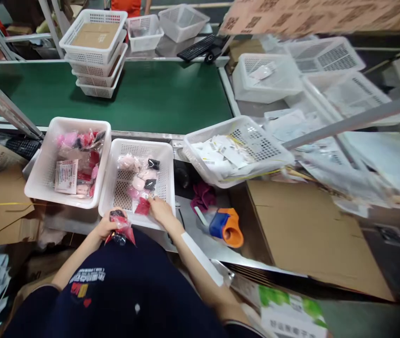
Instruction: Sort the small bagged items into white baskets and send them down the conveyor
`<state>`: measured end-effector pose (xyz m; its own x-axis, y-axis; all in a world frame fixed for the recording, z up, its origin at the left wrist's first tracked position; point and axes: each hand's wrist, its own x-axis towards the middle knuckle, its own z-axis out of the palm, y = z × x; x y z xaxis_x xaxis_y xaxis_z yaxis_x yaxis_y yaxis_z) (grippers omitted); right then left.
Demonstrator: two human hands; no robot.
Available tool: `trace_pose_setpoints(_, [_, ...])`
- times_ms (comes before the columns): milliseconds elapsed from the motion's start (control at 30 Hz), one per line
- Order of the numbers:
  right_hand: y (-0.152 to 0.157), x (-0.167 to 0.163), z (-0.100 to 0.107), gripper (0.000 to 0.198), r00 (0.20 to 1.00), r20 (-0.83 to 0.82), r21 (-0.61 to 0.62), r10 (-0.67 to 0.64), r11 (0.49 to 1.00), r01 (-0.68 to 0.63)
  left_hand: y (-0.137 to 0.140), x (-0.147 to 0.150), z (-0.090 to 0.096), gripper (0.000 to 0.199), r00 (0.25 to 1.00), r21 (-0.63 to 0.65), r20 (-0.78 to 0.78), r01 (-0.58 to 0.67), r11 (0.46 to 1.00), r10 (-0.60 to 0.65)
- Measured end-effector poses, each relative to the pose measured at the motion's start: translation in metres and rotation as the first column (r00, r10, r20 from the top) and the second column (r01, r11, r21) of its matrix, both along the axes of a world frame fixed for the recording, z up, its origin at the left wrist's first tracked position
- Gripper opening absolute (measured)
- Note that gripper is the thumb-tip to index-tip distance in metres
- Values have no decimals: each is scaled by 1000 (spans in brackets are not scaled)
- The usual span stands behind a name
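My left hand [107,225] is closed around several small clear plastic packets [124,227] with red and black contents, close to my body. My right hand [162,211] reaches into the near side of a white basket [167,164], its fingers pinching a red packet [142,206]. Beyond it, several pink and black bagged pieces [145,178] lie in the same basket; what they are cannot be made out. Left of this basket stands another white basket [33,185], holding red, pink and black packets and a printed card [66,176].
A green conveyor belt [164,103] runs behind, bearing stacked white baskets [97,56]. To the right, a tilted basket [270,145] holds white labels. An orange and blue tape dispenser [233,227] lies beside flat cardboard [308,230]. A grey bar [358,119] crosses the right side.
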<state>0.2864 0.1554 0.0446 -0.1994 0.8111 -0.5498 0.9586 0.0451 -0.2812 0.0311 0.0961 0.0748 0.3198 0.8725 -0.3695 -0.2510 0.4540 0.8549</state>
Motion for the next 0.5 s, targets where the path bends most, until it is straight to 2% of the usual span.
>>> trace_pose_setpoints(100, [-2, -5, 2, 37, 988, -126, -28, 95, 995, -99, 4, 2, 0, 48, 1000, -3, -6, 30, 1000, -30])
trace_pose_setpoints(233, [0, -37, 3, 39, 923, -317, -77, 217, 964, -253, 8, 7, 3, 48, 998, 17, -18, 52, 999, -52])
trace_pose_setpoints(300, [7, -55, 0, 36, 921, -325, -49, 213, 969, -241, 7, 8, 5, 47, 999, 25, -24, 45, 999, -44])
trace_pose_setpoints(400, [22, -75, -7, 45, 958, -258, 1, 124, 992, -128, 4, 5, 3, 46, 999, 10, -23, 42, 999, -42])
trace_pose_setpoints(500, [32, -85, -15, 53, 971, -228, -29, 77, 996, -86, 2, 0, 0, 49, 999, -6, -27, 24, 1000, -24])
